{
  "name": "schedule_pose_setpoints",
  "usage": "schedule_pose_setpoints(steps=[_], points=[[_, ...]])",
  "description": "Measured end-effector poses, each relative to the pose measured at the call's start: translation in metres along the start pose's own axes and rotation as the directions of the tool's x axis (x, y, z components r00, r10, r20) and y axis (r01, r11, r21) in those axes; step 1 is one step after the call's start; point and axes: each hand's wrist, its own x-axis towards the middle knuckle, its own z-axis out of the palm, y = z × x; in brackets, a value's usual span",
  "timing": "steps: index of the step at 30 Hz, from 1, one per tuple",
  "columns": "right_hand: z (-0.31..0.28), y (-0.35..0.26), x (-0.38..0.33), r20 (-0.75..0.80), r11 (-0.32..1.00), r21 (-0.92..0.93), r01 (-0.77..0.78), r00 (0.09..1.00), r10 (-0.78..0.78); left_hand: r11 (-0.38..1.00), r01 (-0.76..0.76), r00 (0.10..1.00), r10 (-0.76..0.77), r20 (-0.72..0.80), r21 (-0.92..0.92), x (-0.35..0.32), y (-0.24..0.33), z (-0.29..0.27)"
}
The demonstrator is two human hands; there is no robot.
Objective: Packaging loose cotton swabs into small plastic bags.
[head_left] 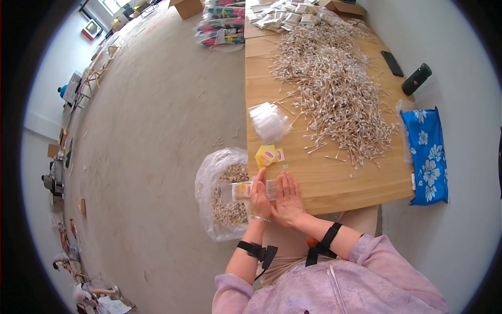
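Observation:
At the table's near left corner, a clear packet of cotton swabs (242,191) with a yellow label reaches past the table edge. Over its middle lies my left hand (260,200), its fingers straight and close together. My right hand (289,201) rests flat beside it, fingers stretched out, against the packet's right end. Swab sticks show between the two hands; part of the packet is hidden under the left one. Just beyond my fingertips are yellow label cards (266,156). A stack of clear plastic bags (270,123) sits farther up the left edge.
Loose cotton swabs (334,83) form a large heap along the wooden table (324,186). Filled packets (293,18) lie at its far end. On the right are a phone (392,63), a dark bottle (417,79) and a blue flowered package (429,157). A swab-filled plastic sack (209,209) stands below left.

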Motion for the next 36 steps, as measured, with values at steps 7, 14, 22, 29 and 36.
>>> schedule_pose_setpoints(steps=[7,14,22,29,36], points=[[-0.004,0.005,0.0,0.056,0.998,-0.05,0.026,0.998,-0.023,0.979,-0.044,0.998,0.034,0.052,0.197,-0.002,0.009,-0.002],[0.001,0.004,-0.001,0.027,0.996,-0.071,0.048,0.999,-0.046,0.877,-0.109,0.992,0.065,0.109,0.469,-0.004,0.03,0.0],[0.002,-0.014,0.004,-0.004,0.996,-0.065,0.058,0.998,-0.058,0.484,-0.126,0.957,0.288,-0.022,0.866,0.021,0.031,-0.088],[0.006,-0.017,0.003,-0.029,0.997,-0.078,0.026,0.999,-0.028,0.639,0.124,0.992,-0.074,-0.101,0.759,0.027,0.009,-0.1],[0.013,-0.024,0.008,-0.004,0.998,-0.04,0.041,0.999,-0.041,0.82,0.095,0.995,-0.07,-0.066,0.564,0.028,-0.006,-0.103]])
